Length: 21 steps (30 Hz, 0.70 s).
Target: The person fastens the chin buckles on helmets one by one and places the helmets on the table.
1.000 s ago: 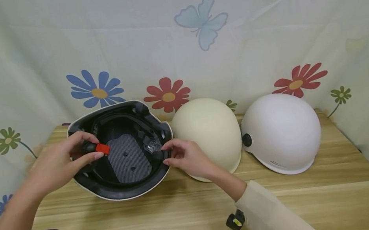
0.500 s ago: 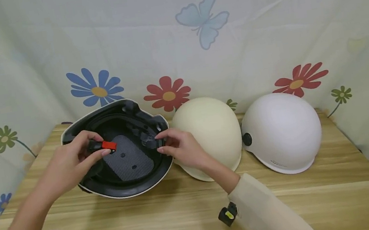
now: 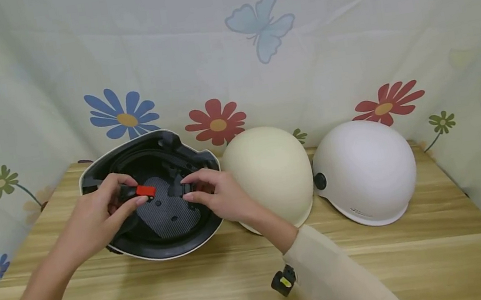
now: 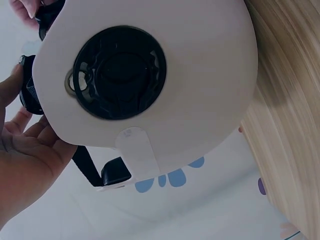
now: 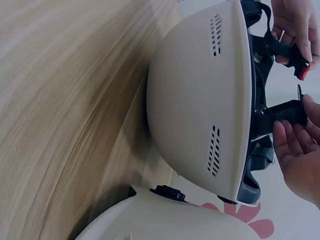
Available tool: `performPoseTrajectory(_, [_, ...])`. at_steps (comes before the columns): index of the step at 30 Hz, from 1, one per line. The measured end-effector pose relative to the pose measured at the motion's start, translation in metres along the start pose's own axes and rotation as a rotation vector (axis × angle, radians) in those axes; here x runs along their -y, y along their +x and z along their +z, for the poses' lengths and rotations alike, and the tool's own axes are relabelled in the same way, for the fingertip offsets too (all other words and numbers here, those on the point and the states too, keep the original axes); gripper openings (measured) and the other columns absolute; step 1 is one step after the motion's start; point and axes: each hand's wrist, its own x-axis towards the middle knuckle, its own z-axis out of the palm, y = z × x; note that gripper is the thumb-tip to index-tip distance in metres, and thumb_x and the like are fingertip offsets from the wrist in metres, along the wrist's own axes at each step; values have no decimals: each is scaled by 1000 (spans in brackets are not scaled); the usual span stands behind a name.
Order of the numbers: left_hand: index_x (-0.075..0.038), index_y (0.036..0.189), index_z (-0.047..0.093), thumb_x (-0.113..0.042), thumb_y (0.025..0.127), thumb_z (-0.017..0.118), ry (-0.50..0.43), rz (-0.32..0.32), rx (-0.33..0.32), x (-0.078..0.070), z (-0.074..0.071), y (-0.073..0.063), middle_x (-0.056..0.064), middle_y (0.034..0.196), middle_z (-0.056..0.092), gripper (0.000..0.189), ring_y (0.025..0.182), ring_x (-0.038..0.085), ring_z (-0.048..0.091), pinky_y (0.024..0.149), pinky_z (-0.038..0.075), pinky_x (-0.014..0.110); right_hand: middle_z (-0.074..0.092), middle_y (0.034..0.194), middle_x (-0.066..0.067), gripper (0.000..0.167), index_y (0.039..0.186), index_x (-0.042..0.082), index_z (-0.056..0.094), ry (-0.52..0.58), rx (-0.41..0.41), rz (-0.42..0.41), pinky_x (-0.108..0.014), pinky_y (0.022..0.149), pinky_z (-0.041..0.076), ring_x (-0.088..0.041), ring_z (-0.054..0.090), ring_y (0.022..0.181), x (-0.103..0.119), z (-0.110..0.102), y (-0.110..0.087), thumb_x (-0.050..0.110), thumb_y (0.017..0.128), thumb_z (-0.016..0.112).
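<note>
An upturned helmet (image 3: 162, 254) lies at the left of the table, its black lining facing up. My left hand (image 3: 94, 218) pinches a chin-strap buckle half with a red release (image 3: 146, 190) above the opening. Between the thumb and fingers of my right hand (image 3: 223, 192) is the other strap end (image 3: 176, 188), a black buckle piece. The two buckle parts are a short gap apart. In the right wrist view, black webbing (image 5: 272, 119) runs from the helmet to my right fingers. A round black disc (image 4: 120, 72) marks the shell's side in the left wrist view.
A cream helmet (image 3: 268, 177) stands dome-up right of the upturned one. Beyond it is a white helmet (image 3: 367, 172) with a black side knob (image 3: 320, 181). All rest on a wooden table (image 3: 241, 279) before a flowered curtain (image 3: 320, 29).
My right hand has moved left with its strap end, away from the helmet's right rim. The left hand has shifted slightly right, so the buckle parts are closer. The helmet has tilted a little.
</note>
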Motion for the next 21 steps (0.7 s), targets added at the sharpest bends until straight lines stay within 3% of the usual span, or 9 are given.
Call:
performPoseTrajectory(7, [-6,107,50,-18,82,68,1,-5,11,-2,0,1,-4,62,41,34,52,9,36,44,31,22,59,89,-6,27,109,1,63,-13,6,-21,-21,67,48,-14,53,73,3,5,2,7,83,66])
performPoseTrajectory(15, [-5,107,49,-21,83,68,15,10,13,-3,3,3,-4,61,40,35,51,8,36,44,30,22,59,90,-3,28,111,4,64,7,23,46,-20,65,48,-17,53,75,6,10,4,11,84,66])
performPoseTrajectory(21, [-4,107,49,-21,82,69,15,7,1,-3,6,3,-4,61,42,36,52,9,37,45,31,22,61,94,-5,27,110,4,64,21,7,48,-24,67,48,-20,54,77,2,11,5,10,84,66])
